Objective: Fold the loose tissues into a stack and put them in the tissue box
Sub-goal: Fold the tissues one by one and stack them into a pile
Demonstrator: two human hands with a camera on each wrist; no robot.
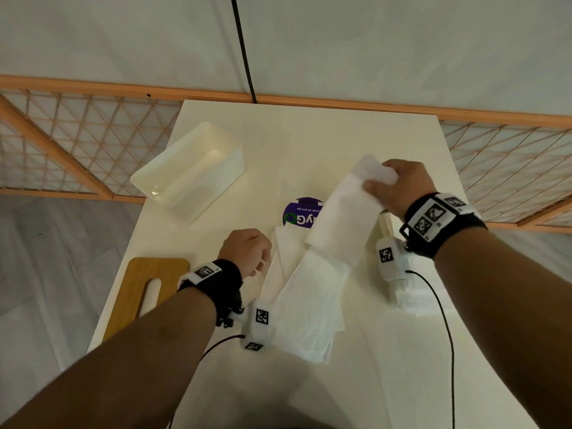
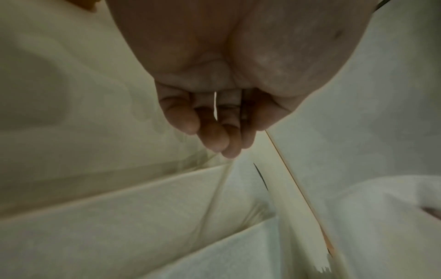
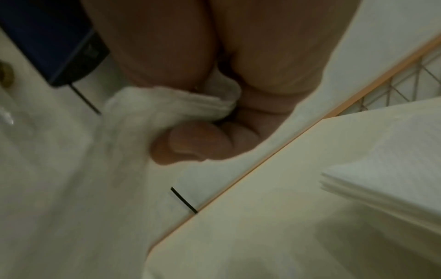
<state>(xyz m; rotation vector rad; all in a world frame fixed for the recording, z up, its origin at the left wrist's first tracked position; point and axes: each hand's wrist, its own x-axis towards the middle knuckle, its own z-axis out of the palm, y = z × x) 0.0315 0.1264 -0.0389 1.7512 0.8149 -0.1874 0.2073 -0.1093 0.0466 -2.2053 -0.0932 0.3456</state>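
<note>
Folding's under way: the right hand [image 1: 399, 184] pinches one soft, thin white tissue [image 1: 343, 215] by its top edge, lifted over the desk's [image 1: 340, 134] middle. The left hand [image 1: 246, 249], fingers curled, seems to pin the loose pile [image 1: 306, 301] near the front edge. Next, I'd say, bring corners together squarely. The translucent plastic tissue box [image 1: 188, 171] waits open, far-left corner.

A wooden board [image 1: 148, 284] lies at the table's [image 1: 325, 140] near-left edge; a purple round sticker [image 1: 298, 213] sits mid-table.
</note>
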